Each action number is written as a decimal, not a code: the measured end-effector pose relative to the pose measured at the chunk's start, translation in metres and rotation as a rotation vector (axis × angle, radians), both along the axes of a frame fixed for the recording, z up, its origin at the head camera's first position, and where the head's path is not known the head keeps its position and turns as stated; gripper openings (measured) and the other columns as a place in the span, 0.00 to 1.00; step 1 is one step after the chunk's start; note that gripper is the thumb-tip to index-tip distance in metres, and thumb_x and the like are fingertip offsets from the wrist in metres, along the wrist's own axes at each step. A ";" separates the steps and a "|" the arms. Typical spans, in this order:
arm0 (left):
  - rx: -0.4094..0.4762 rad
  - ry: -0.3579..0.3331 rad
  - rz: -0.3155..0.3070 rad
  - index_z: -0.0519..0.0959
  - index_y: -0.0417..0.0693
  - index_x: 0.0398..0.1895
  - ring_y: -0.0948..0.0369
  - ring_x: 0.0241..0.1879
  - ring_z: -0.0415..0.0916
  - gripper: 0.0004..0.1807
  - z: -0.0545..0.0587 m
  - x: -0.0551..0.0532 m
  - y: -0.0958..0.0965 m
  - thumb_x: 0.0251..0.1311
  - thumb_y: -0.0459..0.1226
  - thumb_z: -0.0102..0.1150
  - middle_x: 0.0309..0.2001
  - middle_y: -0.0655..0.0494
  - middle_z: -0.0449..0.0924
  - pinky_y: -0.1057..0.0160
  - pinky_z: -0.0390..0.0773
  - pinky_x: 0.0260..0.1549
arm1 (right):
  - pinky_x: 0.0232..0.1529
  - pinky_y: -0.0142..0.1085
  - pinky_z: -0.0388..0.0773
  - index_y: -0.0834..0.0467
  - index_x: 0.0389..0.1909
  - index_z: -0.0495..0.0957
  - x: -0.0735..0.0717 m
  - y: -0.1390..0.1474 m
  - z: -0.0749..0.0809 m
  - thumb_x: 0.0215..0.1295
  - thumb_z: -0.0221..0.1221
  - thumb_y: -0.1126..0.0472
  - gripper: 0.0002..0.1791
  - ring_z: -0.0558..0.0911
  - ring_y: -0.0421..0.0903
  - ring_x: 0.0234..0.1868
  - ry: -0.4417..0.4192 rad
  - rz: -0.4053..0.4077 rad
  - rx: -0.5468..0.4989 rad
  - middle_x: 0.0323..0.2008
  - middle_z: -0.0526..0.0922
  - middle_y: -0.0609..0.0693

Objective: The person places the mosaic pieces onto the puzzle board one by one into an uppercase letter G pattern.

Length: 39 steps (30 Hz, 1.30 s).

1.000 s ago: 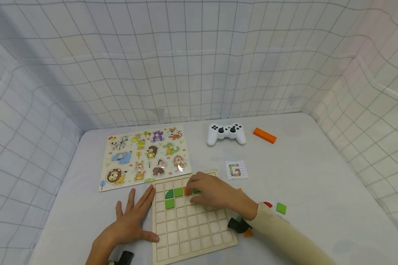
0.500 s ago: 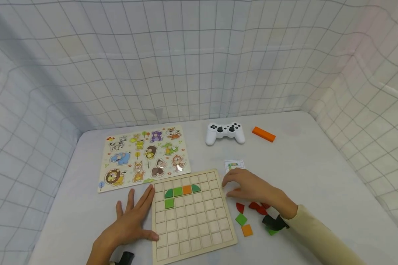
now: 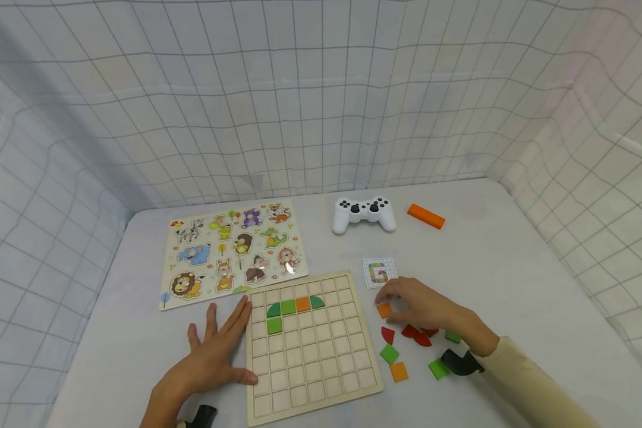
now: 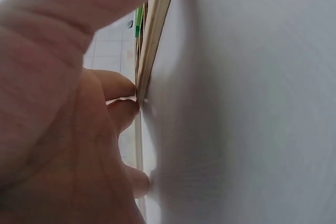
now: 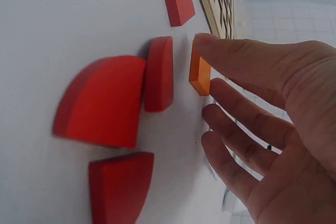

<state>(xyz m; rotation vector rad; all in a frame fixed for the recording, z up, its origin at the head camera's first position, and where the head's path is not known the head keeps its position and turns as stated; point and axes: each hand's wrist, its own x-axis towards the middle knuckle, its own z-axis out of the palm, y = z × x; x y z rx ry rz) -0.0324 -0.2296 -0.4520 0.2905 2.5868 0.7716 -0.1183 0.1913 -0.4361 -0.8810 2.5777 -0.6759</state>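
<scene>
A wooden grid board (image 3: 314, 351) holds a short row of green and orange tiles, with dark green quarter-circles (image 3: 317, 302) at both ends. One green square (image 3: 274, 325) sits in the cell below the left end. My left hand (image 3: 214, 356) lies spread at the board's left side, fingertips and thumb at its edge. Right of the board, my right hand (image 3: 428, 306) pinches an orange square tile (image 3: 384, 310) on the table; in the right wrist view the thumb and index finger are at this orange tile (image 5: 200, 72).
Red quarter-circles (image 5: 105, 100), green squares (image 3: 389, 353) and another orange square (image 3: 399, 372) lie near the right hand. A pattern card (image 3: 371, 279) is just beyond it. Farther back are an animal puzzle (image 3: 235, 255), a white game controller (image 3: 364, 214) and an orange bar (image 3: 425, 216).
My right hand has left the dark green quarter-circle in the board's row, moved right off the board and come down at the orange square. My left hand stays at the board's edge.
</scene>
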 end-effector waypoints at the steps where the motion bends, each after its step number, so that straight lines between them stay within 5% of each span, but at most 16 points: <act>1: 0.001 0.000 -0.005 0.39 0.54 0.82 0.27 0.72 0.11 0.76 -0.001 0.000 -0.001 0.32 0.63 0.77 0.83 0.51 0.31 0.18 0.17 0.55 | 0.58 0.46 0.76 0.51 0.49 0.83 0.000 0.001 0.000 0.59 0.71 0.60 0.16 0.78 0.44 0.52 -0.003 -0.002 0.001 0.49 0.83 0.42; 7: 0.010 -0.015 -0.022 0.35 0.63 0.82 0.30 0.73 0.09 0.76 -0.006 -0.002 -0.006 0.33 0.65 0.77 0.83 0.53 0.27 0.19 0.15 0.55 | 0.59 0.48 0.76 0.52 0.50 0.82 0.000 0.004 -0.002 0.59 0.71 0.62 0.17 0.77 0.46 0.53 0.008 0.011 0.004 0.51 0.83 0.44; 28: 0.028 -0.033 -0.023 0.34 0.61 0.82 0.33 0.72 0.05 0.83 -0.007 -0.005 -0.007 0.23 0.64 0.81 0.82 0.52 0.25 0.19 0.14 0.55 | 0.59 0.48 0.76 0.50 0.45 0.84 -0.002 -0.007 -0.001 0.63 0.67 0.60 0.09 0.78 0.43 0.51 0.036 0.041 0.019 0.45 0.84 0.39; 39: 0.033 -0.033 -0.011 0.35 0.60 0.82 0.31 0.72 0.06 0.84 -0.005 -0.004 -0.006 0.22 0.63 0.82 0.82 0.50 0.27 0.19 0.13 0.54 | 0.56 0.40 0.78 0.49 0.44 0.86 0.005 -0.038 0.003 0.65 0.66 0.57 0.08 0.78 0.40 0.50 0.102 0.106 -0.030 0.45 0.83 0.39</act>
